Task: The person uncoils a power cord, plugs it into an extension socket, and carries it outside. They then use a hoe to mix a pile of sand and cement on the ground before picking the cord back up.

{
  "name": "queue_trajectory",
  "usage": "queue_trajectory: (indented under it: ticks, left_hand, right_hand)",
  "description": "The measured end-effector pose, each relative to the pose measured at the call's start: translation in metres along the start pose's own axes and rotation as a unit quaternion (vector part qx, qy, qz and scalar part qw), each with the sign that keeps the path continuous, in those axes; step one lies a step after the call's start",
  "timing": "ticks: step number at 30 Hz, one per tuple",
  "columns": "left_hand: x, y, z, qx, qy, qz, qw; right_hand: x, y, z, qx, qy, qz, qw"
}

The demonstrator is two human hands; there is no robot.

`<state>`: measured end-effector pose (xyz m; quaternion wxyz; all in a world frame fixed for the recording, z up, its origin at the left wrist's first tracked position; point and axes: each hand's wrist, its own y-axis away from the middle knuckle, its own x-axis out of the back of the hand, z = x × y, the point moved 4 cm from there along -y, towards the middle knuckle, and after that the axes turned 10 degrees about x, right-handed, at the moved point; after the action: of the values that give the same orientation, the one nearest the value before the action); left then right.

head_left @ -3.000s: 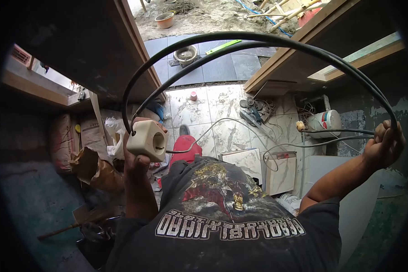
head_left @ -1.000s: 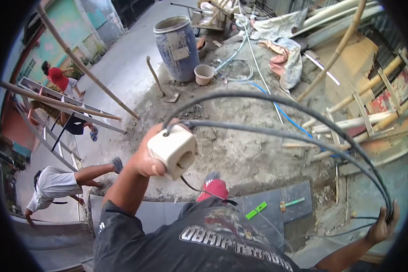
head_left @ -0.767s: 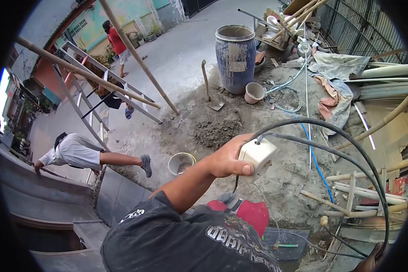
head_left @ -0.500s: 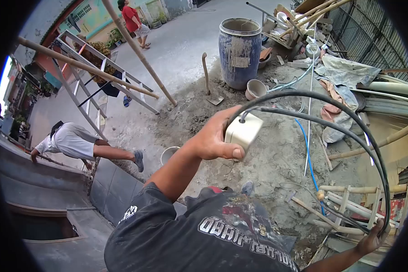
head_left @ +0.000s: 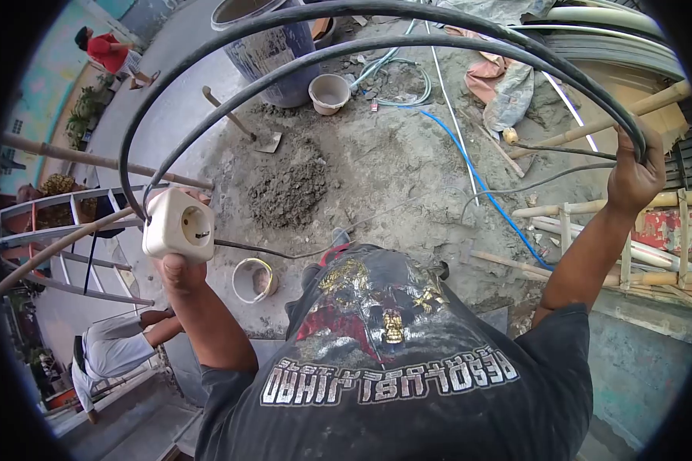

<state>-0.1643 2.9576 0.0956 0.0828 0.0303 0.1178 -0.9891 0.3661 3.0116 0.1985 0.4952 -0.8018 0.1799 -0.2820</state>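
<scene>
At the left, my left hand (head_left: 178,270) is closed round a white socket box (head_left: 169,223), its round outlet turned toward me. Black cable (head_left: 331,55) leaves the box and arches over the top of the view in two strands. Raised at the right, my right hand (head_left: 637,170) is wrapped round the gathered cable. A thinner dark wire (head_left: 254,247) runs from beside the box across the ground. Near my right forearm, another dark lead ends in a yellowish round piece (head_left: 510,135).
A large blue drum (head_left: 284,65), a small bucket (head_left: 330,93) and a white bucket (head_left: 254,280) stand on rough ground beside a sand heap (head_left: 288,184). Ladders (head_left: 77,207) and a bending person (head_left: 115,349) are at left; bamboo poles (head_left: 661,201) at right. Another person (head_left: 109,54) walks farther off.
My left hand has moved left with the socket box, whose outlet face now shows. My right hand has risen with the cable, and the loop is spread wider. The view has turned.
</scene>
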Motion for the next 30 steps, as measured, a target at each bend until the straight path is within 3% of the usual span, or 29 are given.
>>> queue_trajectory:
  ticks: [2,10,12,16,20,23,30]
  left_hand:
    - [-0.012,-0.037,-0.003,0.002,-0.034,-0.018,0.999]
    - [-0.062,-0.146,-0.044,0.065,-0.002,-0.115,0.991]
    - [-0.080,-0.165,-0.066,0.128,0.031,-0.148,0.980]
    - [-0.134,-0.213,-0.112,0.157,0.075,-0.208,0.963]
    - [-0.184,-0.257,-0.162,0.193,0.074,-0.188,0.960]
    - [-0.214,-0.290,-0.181,0.224,0.071,-0.129,0.963]
    - [-0.209,-0.307,-0.192,0.252,0.030,-0.032,0.967]
  right_hand:
    - [-0.006,-0.001,0.023,0.012,0.024,0.008,1.000]
    - [-0.011,0.024,0.092,-0.088,0.092,0.090,0.988]
    - [-0.007,0.023,0.119,-0.101,0.108,0.098,0.984]
    - [-0.009,0.005,0.193,-0.065,0.124,0.118,0.983]
    - [-0.024,-0.021,0.315,-0.103,0.080,0.111,0.985]
    - [-0.067,-0.066,0.382,-0.071,0.051,0.088,0.992]
    - [-0.144,-0.102,0.468,-0.089,-0.029,0.001,0.996]
